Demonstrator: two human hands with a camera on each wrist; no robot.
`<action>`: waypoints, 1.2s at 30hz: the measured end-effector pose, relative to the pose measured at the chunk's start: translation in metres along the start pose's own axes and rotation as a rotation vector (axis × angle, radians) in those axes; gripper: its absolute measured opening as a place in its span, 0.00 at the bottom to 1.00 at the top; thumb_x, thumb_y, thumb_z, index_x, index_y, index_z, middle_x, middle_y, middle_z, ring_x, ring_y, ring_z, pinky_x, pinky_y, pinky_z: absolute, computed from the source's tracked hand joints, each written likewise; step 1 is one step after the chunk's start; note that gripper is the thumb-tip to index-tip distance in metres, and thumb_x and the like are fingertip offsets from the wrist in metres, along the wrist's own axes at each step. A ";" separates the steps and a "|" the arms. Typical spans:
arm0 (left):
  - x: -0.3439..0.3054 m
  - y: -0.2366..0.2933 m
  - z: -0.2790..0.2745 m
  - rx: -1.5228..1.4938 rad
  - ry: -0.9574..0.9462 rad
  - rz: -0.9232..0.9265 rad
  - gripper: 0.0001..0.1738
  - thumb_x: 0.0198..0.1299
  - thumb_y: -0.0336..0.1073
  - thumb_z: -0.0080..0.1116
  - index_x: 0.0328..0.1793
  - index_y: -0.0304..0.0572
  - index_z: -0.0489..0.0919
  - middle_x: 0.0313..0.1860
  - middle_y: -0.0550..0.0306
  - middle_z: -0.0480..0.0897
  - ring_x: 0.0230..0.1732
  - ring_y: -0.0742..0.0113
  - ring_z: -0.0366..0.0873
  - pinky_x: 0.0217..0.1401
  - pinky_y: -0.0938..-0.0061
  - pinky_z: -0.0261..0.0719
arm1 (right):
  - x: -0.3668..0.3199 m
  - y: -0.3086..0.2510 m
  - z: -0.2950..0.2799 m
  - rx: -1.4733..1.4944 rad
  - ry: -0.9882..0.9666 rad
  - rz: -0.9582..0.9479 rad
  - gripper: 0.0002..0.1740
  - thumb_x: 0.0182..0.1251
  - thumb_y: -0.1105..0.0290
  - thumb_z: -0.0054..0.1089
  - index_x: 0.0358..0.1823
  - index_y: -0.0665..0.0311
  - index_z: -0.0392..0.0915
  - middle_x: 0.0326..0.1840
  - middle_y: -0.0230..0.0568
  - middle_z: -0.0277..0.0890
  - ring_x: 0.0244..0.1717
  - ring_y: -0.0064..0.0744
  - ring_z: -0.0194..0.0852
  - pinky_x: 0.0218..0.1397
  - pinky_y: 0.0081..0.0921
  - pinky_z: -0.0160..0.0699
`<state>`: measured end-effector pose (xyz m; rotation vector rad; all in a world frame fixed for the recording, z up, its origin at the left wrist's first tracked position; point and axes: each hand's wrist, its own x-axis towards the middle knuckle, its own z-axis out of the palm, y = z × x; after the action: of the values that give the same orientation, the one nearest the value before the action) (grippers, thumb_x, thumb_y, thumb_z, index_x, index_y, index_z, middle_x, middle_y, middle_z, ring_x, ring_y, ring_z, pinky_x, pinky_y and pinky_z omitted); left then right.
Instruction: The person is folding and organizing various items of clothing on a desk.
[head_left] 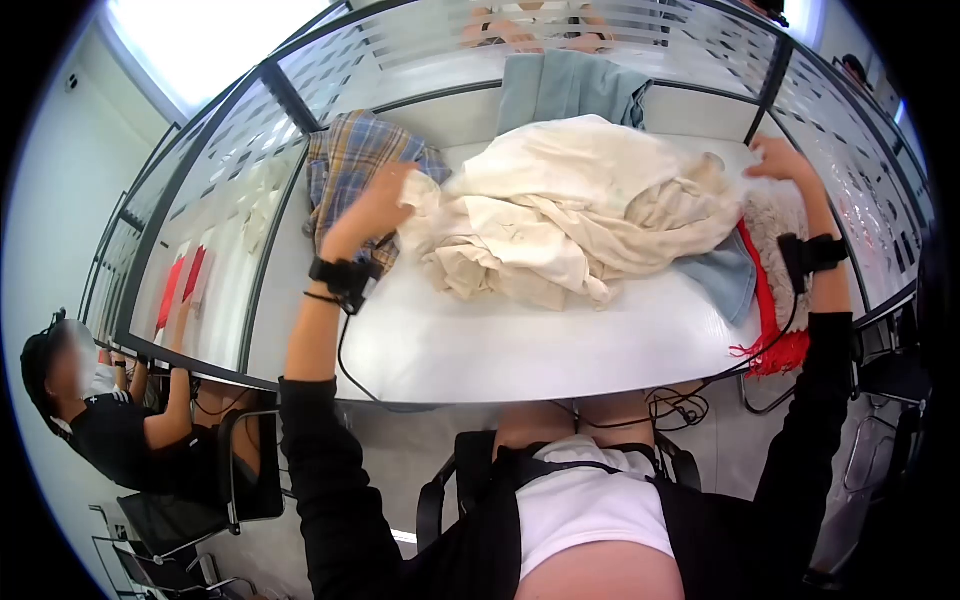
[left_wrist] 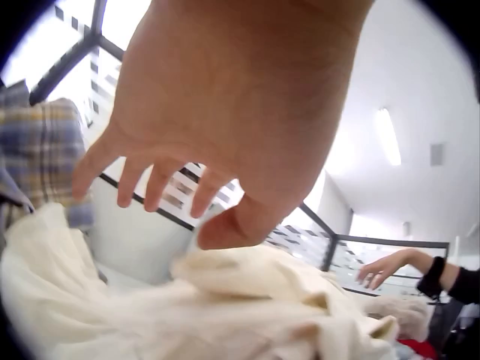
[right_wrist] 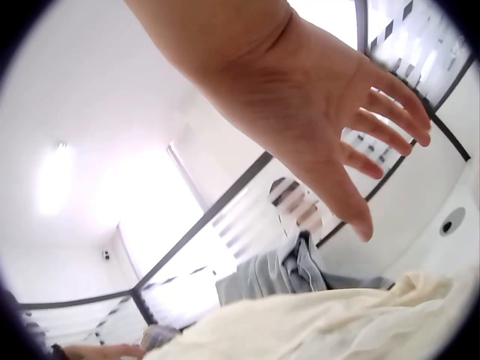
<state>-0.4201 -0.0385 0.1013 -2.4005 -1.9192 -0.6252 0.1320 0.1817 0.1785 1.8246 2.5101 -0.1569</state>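
From my distant place I see a large, crumpled heap of cream-coloured soft cloth (head_left: 590, 200), which lies in the middle of the white, smooth counter (head_left: 450, 360), between the two bare hands. The left hand (head_left: 385, 203) is at the left end of this heap; its fingers are parted and slightly bent, and in the left wrist view I find nothing in its grip. The cloth edge beside it is blurred in the head view, so I cannot tell if the fingertips touch it. The right hand (head_left: 785, 165) is held in the air near the right end of the heap, its fingers well spread and its thumb apart, with nothing in the palm. How many layers the cream cloth has, I cannot make out, because its folds cover each other. Behind the left hand there is a blue and yellow plaid fabric (head_left: 352, 150), of which the forearm and hand hide a part. At the back, a folded piece of pale blue denim (head_left: 570, 88) is partly concealed by the cream heap, and a flat blue cloth (head_left: 728, 280) comes out from under the right side, most of it out of sight. Near the right forearm lie a grey-beige shaggy textile (head_left: 775, 215) and a bright red fringed cloth (head_left: 768, 310); the arm and its black wrist strap (head_left: 812, 255) partly cover the shaggy one.
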 end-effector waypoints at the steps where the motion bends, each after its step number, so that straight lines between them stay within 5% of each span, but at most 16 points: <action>1: 0.003 0.018 0.010 -0.122 -0.032 0.078 0.34 0.48 0.33 0.61 0.64 0.39 0.64 0.60 0.37 0.65 0.64 0.44 0.61 0.64 0.62 0.63 | -0.005 -0.007 0.018 -0.004 0.054 -0.173 0.39 0.42 0.54 0.72 0.55 0.62 0.66 0.42 0.54 0.74 0.45 0.46 0.74 0.49 0.36 0.73; 2: 0.006 0.039 0.017 -0.243 -0.065 0.155 0.36 0.48 0.35 0.63 0.65 0.43 0.63 0.62 0.36 0.62 0.65 0.44 0.60 0.65 0.62 0.62 | -0.004 -0.014 0.039 -0.008 0.108 -0.347 0.44 0.40 0.54 0.73 0.61 0.59 0.64 0.53 0.58 0.70 0.55 0.49 0.69 0.59 0.36 0.68; 6: 0.011 0.119 0.034 -0.123 -0.123 0.058 0.40 0.45 0.39 0.67 0.67 0.54 0.63 0.63 0.37 0.61 0.67 0.42 0.57 0.67 0.60 0.60 | -0.020 -0.070 0.089 0.133 0.086 -0.606 0.58 0.37 0.48 0.73 0.71 0.41 0.48 0.62 0.61 0.55 0.55 0.61 0.65 0.58 0.41 0.67; 10: 0.032 0.129 0.054 -0.097 -0.153 -0.041 0.36 0.43 0.43 0.69 0.61 0.56 0.68 0.58 0.35 0.63 0.59 0.42 0.66 0.59 0.61 0.68 | -0.029 -0.114 0.113 -0.207 0.212 -0.500 0.43 0.41 0.53 0.70 0.63 0.45 0.61 0.58 0.57 0.60 0.47 0.58 0.71 0.47 0.46 0.72; 11: 0.037 0.130 0.056 -0.123 -0.133 -0.067 0.28 0.42 0.41 0.69 0.52 0.51 0.72 0.50 0.41 0.69 0.49 0.45 0.72 0.51 0.64 0.71 | -0.018 -0.114 0.123 -0.272 0.240 -0.492 0.37 0.43 0.56 0.67 0.60 0.48 0.65 0.56 0.55 0.61 0.44 0.56 0.73 0.44 0.47 0.73; 12: 0.042 0.124 0.059 -0.103 -0.084 -0.031 0.26 0.42 0.39 0.68 0.50 0.49 0.72 0.48 0.42 0.70 0.48 0.44 0.72 0.49 0.62 0.72 | -0.007 -0.114 0.131 -0.339 0.271 -0.483 0.32 0.46 0.58 0.65 0.56 0.50 0.69 0.55 0.53 0.63 0.41 0.54 0.74 0.40 0.47 0.74; 13: 0.048 0.118 0.062 -0.084 -0.036 0.005 0.23 0.43 0.38 0.66 0.48 0.48 0.73 0.46 0.44 0.71 0.47 0.44 0.72 0.48 0.60 0.72 | 0.002 -0.118 0.134 -0.305 0.398 -0.420 0.14 0.52 0.63 0.56 0.39 0.58 0.74 0.44 0.48 0.71 0.34 0.50 0.75 0.35 0.45 0.73; 14: 0.054 0.111 0.065 -0.068 0.008 0.038 0.21 0.43 0.37 0.65 0.45 0.47 0.73 0.43 0.46 0.72 0.45 0.43 0.72 0.47 0.57 0.72 | 0.012 -0.114 0.130 -0.238 0.448 -0.430 0.12 0.53 0.63 0.54 0.37 0.60 0.74 0.41 0.48 0.72 0.33 0.50 0.75 0.35 0.45 0.73; 18: 0.082 0.106 0.025 -0.085 0.423 0.010 0.15 0.41 0.31 0.65 0.35 0.39 0.74 0.36 0.45 0.77 0.40 0.46 0.75 0.40 0.63 0.73 | 0.042 -0.107 0.068 0.030 0.695 -0.449 0.13 0.57 0.62 0.50 0.28 0.66 0.72 0.29 0.54 0.75 0.32 0.53 0.74 0.36 0.44 0.72; 23: 0.117 0.102 -0.056 0.056 0.914 0.121 0.16 0.43 0.34 0.68 0.38 0.40 0.76 0.35 0.50 0.78 0.39 0.53 0.74 0.41 0.68 0.72 | 0.021 -0.136 -0.054 0.348 0.972 -0.300 0.16 0.55 0.60 0.56 0.32 0.68 0.72 0.33 0.52 0.74 0.40 0.54 0.72 0.41 0.43 0.71; 26: 0.126 0.112 -0.088 0.029 0.865 0.281 0.16 0.43 0.38 0.68 0.36 0.40 0.75 0.32 0.48 0.75 0.38 0.48 0.74 0.40 0.62 0.71 | 0.028 -0.142 -0.089 0.254 1.207 -0.223 0.16 0.53 0.61 0.57 0.28 0.69 0.73 0.30 0.54 0.73 0.38 0.54 0.73 0.40 0.42 0.72; 28: 0.110 0.110 -0.090 0.042 0.480 0.129 0.22 0.50 0.46 0.65 0.49 0.45 0.76 0.48 0.50 0.78 0.48 0.57 0.74 0.50 0.67 0.71 | 0.041 -0.127 -0.076 -0.003 1.161 -0.306 0.15 0.52 0.61 0.57 0.28 0.69 0.73 0.29 0.56 0.72 0.35 0.56 0.71 0.39 0.41 0.73; 29: 0.103 0.104 -0.087 0.062 0.345 0.108 0.24 0.51 0.47 0.64 0.52 0.47 0.76 0.50 0.49 0.77 0.50 0.56 0.73 0.52 0.67 0.71 | 0.069 -0.100 -0.060 -0.331 0.888 -0.400 0.15 0.58 0.61 0.57 0.36 0.69 0.76 0.33 0.50 0.76 0.37 0.48 0.75 0.41 0.34 0.75; 31: 0.085 0.112 -0.081 0.025 0.016 -0.067 0.39 0.49 0.52 0.65 0.65 0.43 0.66 0.59 0.41 0.72 0.61 0.47 0.67 0.64 0.62 0.63 | 0.029 -0.113 -0.052 -0.276 0.589 -0.401 0.18 0.53 0.59 0.60 0.39 0.66 0.74 0.38 0.49 0.75 0.44 0.49 0.71 0.45 0.39 0.71; 33: 0.056 0.111 -0.051 0.031 -0.179 -0.006 0.44 0.48 0.55 0.65 0.66 0.36 0.63 0.62 0.38 0.69 0.65 0.48 0.63 0.67 0.64 0.61 | 0.014 -0.110 -0.033 -0.221 0.305 -0.421 0.22 0.49 0.58 0.64 0.43 0.62 0.73 0.42 0.47 0.75 0.50 0.49 0.69 0.49 0.41 0.69; 36: 0.006 0.113 0.012 0.164 -0.491 -0.018 0.50 0.42 0.58 0.69 0.71 0.59 0.57 0.70 0.30 0.50 0.70 0.35 0.50 0.68 0.55 0.58 | -0.002 -0.114 0.013 -0.097 0.068 -0.443 0.24 0.47 0.58 0.65 0.46 0.58 0.73 0.43 0.44 0.75 0.50 0.46 0.69 0.52 0.38 0.68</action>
<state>-0.3093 -0.0585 0.1187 -2.6028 -2.0455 0.1420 0.0243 0.1438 0.1731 1.2363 2.8732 0.0175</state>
